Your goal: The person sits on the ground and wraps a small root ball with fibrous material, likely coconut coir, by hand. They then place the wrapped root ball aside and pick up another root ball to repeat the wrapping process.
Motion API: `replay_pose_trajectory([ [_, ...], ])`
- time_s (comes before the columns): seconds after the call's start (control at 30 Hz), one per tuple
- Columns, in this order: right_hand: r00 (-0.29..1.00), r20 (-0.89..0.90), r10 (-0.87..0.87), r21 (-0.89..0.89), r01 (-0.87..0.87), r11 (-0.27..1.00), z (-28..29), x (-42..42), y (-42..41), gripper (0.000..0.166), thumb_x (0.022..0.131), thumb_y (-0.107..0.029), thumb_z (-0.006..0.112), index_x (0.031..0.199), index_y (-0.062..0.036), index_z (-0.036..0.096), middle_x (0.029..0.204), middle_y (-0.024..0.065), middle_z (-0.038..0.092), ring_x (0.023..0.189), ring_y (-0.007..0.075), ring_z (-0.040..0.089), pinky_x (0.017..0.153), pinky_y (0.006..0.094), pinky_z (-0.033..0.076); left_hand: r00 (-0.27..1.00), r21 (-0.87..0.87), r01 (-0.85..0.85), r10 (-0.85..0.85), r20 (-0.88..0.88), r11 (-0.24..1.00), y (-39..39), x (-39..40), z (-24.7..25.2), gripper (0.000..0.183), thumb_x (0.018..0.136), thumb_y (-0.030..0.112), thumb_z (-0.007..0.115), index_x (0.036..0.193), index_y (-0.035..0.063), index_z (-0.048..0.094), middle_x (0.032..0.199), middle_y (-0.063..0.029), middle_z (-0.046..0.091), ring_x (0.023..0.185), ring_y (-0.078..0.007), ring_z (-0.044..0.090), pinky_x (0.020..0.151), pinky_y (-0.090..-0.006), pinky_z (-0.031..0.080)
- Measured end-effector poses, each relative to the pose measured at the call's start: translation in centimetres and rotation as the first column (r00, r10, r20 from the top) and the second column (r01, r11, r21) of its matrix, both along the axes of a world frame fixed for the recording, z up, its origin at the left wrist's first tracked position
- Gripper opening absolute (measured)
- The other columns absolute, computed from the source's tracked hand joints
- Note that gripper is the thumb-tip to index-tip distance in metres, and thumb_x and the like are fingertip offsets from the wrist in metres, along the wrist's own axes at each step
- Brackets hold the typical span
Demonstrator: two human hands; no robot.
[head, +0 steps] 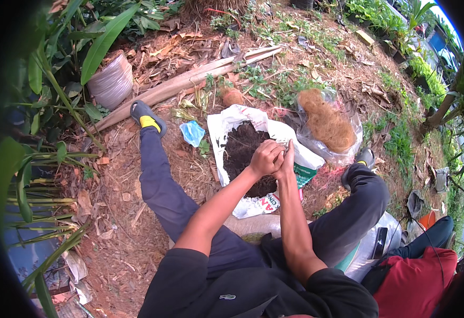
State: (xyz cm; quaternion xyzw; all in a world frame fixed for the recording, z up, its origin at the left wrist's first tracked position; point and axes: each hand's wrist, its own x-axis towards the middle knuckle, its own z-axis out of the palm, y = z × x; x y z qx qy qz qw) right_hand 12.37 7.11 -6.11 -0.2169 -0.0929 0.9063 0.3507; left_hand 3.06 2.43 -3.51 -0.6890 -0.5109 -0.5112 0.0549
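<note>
My left hand (267, 158) is curled, its fingers against my right hand (286, 159), whose fingers point up beside it. Both are over the right part of an opened white plastic sack (216, 137) with dark soil (242, 147) in it. Whether anything lies between the palms cannot be told; the fingers hide it. Right of the sack, a bundle of brown fibre (327, 121) rests on a clear plastic bag (355, 137). A small ball of similar fibre (232, 96) lies on the ground behind the sack.
A crumpled blue plastic piece (192, 133) lies left of the sack. Long dry palm stalks (176, 84) cross the ground behind my foot. Leafy plants stand at the left. At the lower right are a person in red (418, 278) and a phone (380, 242) on a filled sack.
</note>
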Motion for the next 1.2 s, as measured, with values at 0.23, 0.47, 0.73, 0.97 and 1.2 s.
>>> replay_pose_trajectory([
  [0.23,1.000,-0.005,-0.021,0.007,0.021,1.000,-1.6,0.1,0.3,0.062,0.094,-0.063,0.037,0.107,-0.0061,0.056,0.101,0.0103,0.062,0.095,0.0231,0.061,0.085,0.0368,0.052,1.000,-0.156,-0.013,0.009,-0.024,0.988,0.1,0.3,-0.2,0.013,0.080,0.009,0.057,0.085,-0.0007,0.065,0.084,-0.0150,0.064,0.081,-0.0327,0.063,0.081,-0.0422,0.050],
  [0.47,0.998,-0.052,-0.022,0.033,0.024,0.999,-0.6,0.1,0.2,0.057,0.096,-0.060,0.036,0.108,-0.0078,0.055,0.103,0.0094,0.062,0.095,0.0223,0.061,0.085,0.0364,0.052,1.000,-0.109,0.006,-0.009,-0.027,0.994,-0.1,0.6,0.6,0.034,0.088,0.019,0.048,0.111,-0.0034,0.061,0.115,-0.0208,0.062,0.109,-0.0352,0.059,0.100,-0.0451,0.043],
  [0.73,0.996,0.044,-0.076,0.018,0.075,0.997,2.2,-0.3,-0.9,0.053,0.099,-0.054,0.033,0.110,-0.0077,0.056,0.105,0.0096,0.062,0.098,0.0235,0.061,0.088,0.0355,0.052,0.989,-0.123,-0.026,0.008,-0.147,0.992,0.3,0.6,-1.2,0.045,0.091,0.019,0.044,0.127,-0.0047,0.054,0.130,-0.0213,0.055,0.123,-0.0368,0.051,0.107,-0.0456,0.038],
  [0.97,0.999,0.037,-0.026,-0.021,0.027,0.999,2.3,0.2,-0.4,0.056,0.098,-0.055,0.033,0.111,-0.0063,0.056,0.106,0.0108,0.062,0.098,0.0242,0.061,0.088,0.0361,0.052,0.985,-0.123,0.007,-0.028,-0.169,0.992,1.0,1.3,-1.3,0.038,0.091,0.018,0.045,0.120,-0.0026,0.059,0.124,-0.0192,0.059,0.121,-0.0362,0.053,0.107,-0.0463,0.038],
  [1.2,1.000,0.024,0.016,-0.043,-0.015,0.999,1.8,0.2,0.4,0.059,0.097,-0.057,0.033,0.112,-0.0049,0.057,0.108,0.0120,0.062,0.099,0.0250,0.061,0.089,0.0367,0.052,0.965,-0.227,0.251,-0.260,-0.012,0.941,0.7,0.0,2.1,0.039,0.088,0.029,0.056,0.116,0.0021,0.061,0.119,-0.0189,0.059,0.114,-0.0373,0.055,0.106,-0.0461,0.039],
])
